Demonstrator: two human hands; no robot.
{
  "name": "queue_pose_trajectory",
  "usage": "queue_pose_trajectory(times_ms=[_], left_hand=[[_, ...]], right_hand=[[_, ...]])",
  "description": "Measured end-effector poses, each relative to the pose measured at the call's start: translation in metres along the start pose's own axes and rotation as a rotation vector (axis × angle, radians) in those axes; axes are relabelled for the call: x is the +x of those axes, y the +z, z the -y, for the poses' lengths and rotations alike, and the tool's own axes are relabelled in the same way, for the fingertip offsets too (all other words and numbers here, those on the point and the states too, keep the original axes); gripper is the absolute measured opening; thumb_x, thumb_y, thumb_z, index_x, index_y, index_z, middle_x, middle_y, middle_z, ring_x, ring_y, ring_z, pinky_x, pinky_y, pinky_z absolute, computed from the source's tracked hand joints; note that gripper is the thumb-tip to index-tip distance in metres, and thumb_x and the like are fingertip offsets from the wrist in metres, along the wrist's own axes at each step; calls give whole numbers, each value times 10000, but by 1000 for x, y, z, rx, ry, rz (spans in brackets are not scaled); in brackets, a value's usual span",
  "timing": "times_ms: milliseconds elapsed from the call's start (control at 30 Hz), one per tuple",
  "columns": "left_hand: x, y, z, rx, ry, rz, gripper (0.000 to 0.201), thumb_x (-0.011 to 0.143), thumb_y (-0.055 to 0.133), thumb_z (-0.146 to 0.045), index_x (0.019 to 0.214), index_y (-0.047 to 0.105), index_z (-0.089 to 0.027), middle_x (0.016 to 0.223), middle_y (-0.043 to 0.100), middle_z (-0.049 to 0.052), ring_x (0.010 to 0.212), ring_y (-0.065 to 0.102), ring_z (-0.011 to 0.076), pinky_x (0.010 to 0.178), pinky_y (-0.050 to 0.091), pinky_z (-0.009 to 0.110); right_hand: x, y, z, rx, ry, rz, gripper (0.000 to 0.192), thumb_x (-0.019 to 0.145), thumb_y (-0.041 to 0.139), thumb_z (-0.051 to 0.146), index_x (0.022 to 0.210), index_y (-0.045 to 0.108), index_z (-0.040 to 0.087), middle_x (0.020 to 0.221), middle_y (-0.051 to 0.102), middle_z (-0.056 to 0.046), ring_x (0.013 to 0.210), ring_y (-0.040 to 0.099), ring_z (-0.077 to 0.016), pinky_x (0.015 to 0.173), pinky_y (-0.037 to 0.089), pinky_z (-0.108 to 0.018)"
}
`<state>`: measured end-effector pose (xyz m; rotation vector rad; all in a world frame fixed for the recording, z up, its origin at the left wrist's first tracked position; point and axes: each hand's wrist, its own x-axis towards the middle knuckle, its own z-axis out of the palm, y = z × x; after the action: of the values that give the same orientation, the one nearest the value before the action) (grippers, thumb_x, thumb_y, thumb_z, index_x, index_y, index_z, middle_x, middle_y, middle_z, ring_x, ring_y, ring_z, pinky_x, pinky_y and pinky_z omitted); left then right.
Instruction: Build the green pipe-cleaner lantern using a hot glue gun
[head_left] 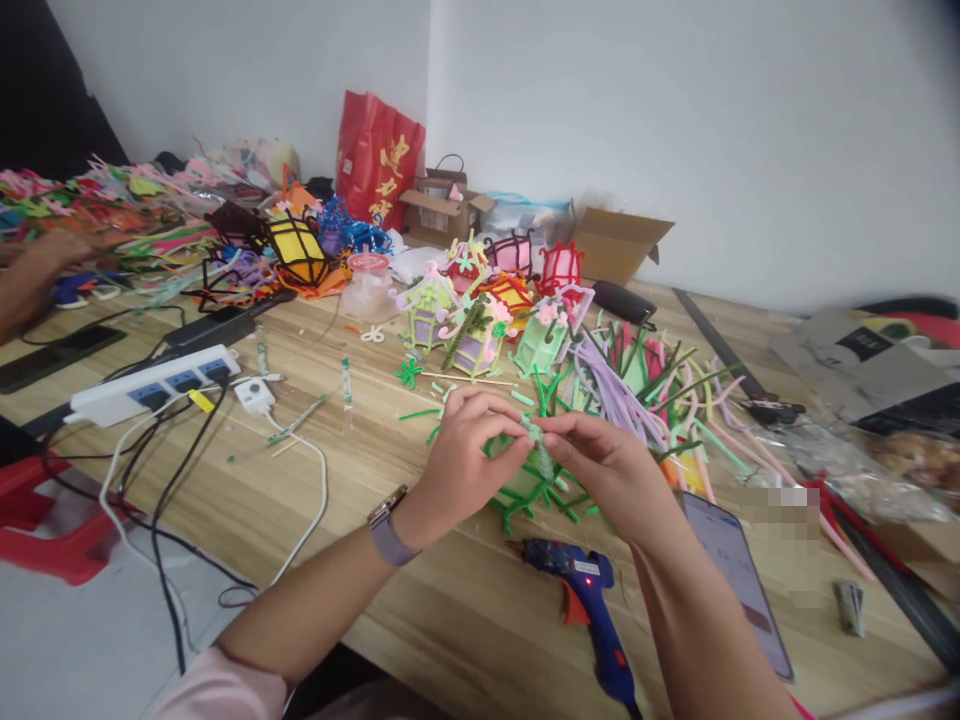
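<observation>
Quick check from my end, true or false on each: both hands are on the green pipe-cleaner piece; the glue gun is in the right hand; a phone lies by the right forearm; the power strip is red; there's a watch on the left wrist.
1. Both hands pinch the green pipe-cleaner piece. True: the left hand and right hand meet on it.
2. The glue gun is in the right hand. False: it lies on the table, untouched.
3. A phone lies by the right forearm. True.
4. The power strip is red. False: it is white.
5. A watch is on the left wrist. True.
</observation>
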<state>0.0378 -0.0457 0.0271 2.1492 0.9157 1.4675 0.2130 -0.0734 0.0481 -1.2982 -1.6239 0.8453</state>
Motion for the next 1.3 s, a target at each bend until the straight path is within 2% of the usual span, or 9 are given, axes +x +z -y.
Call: queue_pose_trajectory(times_ms=[200, 400, 533, 700, 867, 967, 1167, 1300], left_hand=[[0, -3, -2, 8, 20, -10, 80, 824, 686, -183, 747, 679, -202, 881, 686, 21, 978, 570, 185, 939, 432, 371], [3, -15, -9, 49, 96, -25, 79, 858, 654, -214, 787, 684, -203, 904, 684, 35, 1036, 543, 196, 989, 423, 392], [5, -22, -6, 62, 105, 34, 89, 878, 639, -243, 822, 699, -207, 920, 697, 41, 1063, 520, 207, 996, 416, 395], [5, -26, 3, 66, 41, 125, 105, 881, 640, -265, 846, 718, -205, 862, 713, 35, 1002, 515, 216, 938, 439, 382], [4, -24, 6, 48, -25, 128, 137, 881, 639, -289, 950, 729, -213, 875, 725, 44, 1034, 525, 229, 914, 475, 371], [3, -23, 6, 40, -19, 116, 175, 894, 619, -281, 1013, 732, -220, 914, 737, 52, 1064, 517, 233, 935, 477, 389], [4, -27, 0, -34, 9, 122, 197, 909, 594, -328, 987, 740, -220, 885, 746, 53, 1059, 560, 228, 962, 477, 429], [3, -30, -2, -71, -23, 139, 149, 890, 627, -303, 941, 747, -231, 886, 749, 43, 1071, 576, 222, 977, 475, 421]], right_hand=[[-1, 4, 3, 35, 6, -27, 222, 797, 664, 401, 876, 724, 202, 868, 762, -47, 816, 683, -207, 748, 511, -329], [-8, 15, 10, 99, -11, -112, 193, 816, 657, 381, 896, 724, 219, 880, 762, -37, 817, 686, -190, 743, 516, -309], [-13, 23, 10, 68, -17, -180, 200, 816, 650, 384, 906, 723, 222, 825, 752, -34, 764, 680, -189, 701, 519, -311], [-15, 32, 2, -60, -38, -261, 225, 813, 646, 393, 938, 719, 220, 878, 756, -55, 819, 688, -219, 765, 521, -366], [-14, 34, 0, -120, -54, -263, 218, 820, 636, 387, 935, 725, 224, 860, 758, -50, 793, 693, -219, 761, 525, -374], [-14, 34, 0, -117, -38, -275, 234, 824, 636, 399, 948, 730, 225, 880, 763, -55, 808, 696, -224, 774, 524, -382], [-20, 33, 11, -103, -36, -259, 189, 821, 644, 371, 914, 742, 239, 858, 766, -48, 788, 695, -218, 761, 527, -366], [-21, 33, 17, -112, -30, -264, 176, 804, 659, 370, 889, 747, 243, 841, 768, -52, 775, 694, -222, 740, 531, -358]])
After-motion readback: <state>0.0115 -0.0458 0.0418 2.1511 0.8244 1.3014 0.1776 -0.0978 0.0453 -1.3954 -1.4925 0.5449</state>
